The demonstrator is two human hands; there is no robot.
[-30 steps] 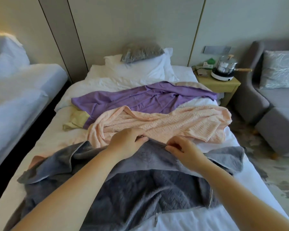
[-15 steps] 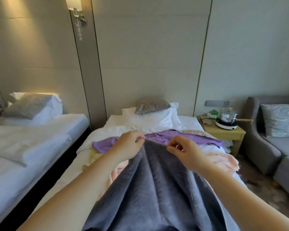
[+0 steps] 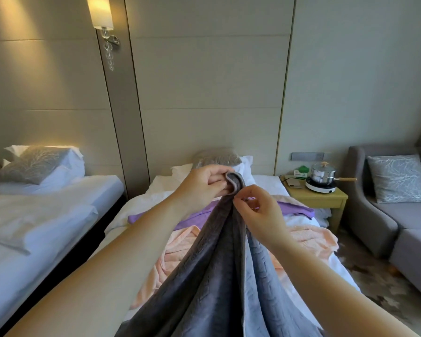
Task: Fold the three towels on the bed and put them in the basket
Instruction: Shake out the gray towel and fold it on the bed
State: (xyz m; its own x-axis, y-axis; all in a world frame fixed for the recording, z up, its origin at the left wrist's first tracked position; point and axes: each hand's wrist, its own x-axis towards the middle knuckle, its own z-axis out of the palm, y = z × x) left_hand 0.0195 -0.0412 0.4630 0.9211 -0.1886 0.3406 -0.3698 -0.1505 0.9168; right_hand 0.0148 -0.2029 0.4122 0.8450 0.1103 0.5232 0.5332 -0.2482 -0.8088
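Note:
A grey towel hangs lifted above the bed, bunched at its top edge. My left hand grips that top edge, fingers curled round a fold. My right hand pinches the same edge just below and to the right, so the two hands meet. Under the grey towel a peach towel lies spread across the bed. A purple towel lies behind it, toward the pillows. No basket shows in the view.
A second bed stands to the left across a dark gap. At the right a yellow bedside table carries a pot on a hotplate. A grey sofa fills the far right. Patterned carpet lies beside the bed.
Both hands lifted the grey towel off the bed and drew its top edge together, so the hands now meet. The view tilted up toward the wall.

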